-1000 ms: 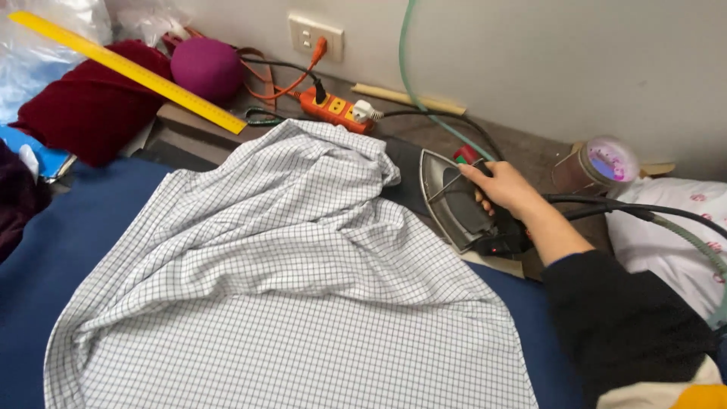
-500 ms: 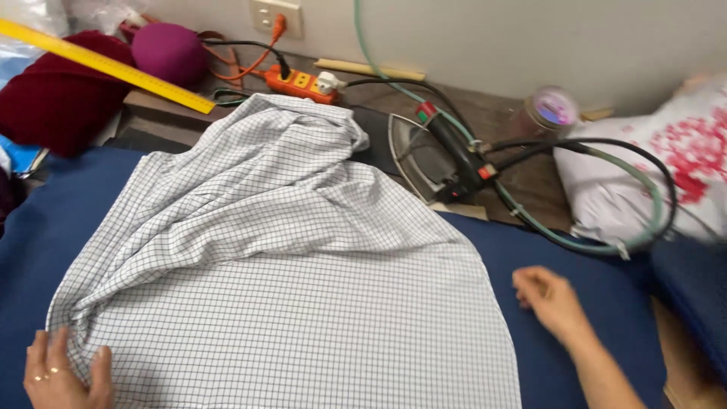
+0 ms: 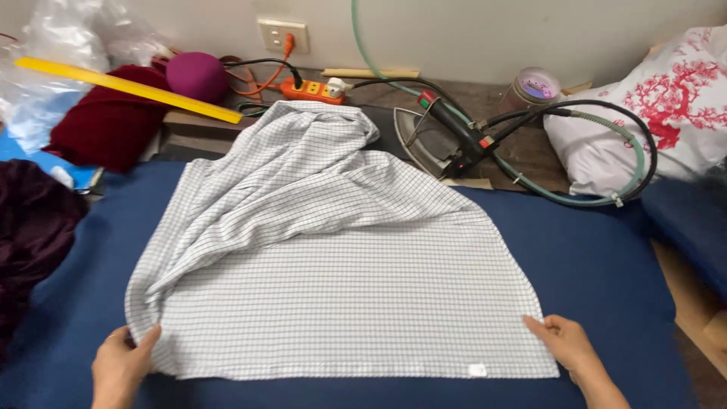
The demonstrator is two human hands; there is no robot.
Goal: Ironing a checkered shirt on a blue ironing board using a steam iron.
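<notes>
Lying flat on the blue ironing pad [image 3: 606,250], the checked shirt [image 3: 333,257] had its hem nearest the person, its collar end bunched at the far side. The left hand [image 3: 121,367] rested on the shirt's near left corner, fingers loosely together, thumb pressing cloth; the right hand [image 3: 568,344] lay on the near right corner, fingers together and flat. The steam iron [image 3: 439,140] sat just beyond the shirt; a careless tug might have dragged cloth against it or creased the bunched folds.

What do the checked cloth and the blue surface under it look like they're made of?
White, thin-checked cloth: probably light woven cotton or a blend, matte, falling in soft folds. Dark blue padded surface: seemingly a matte fabric cover, smooth and without shine.
</notes>
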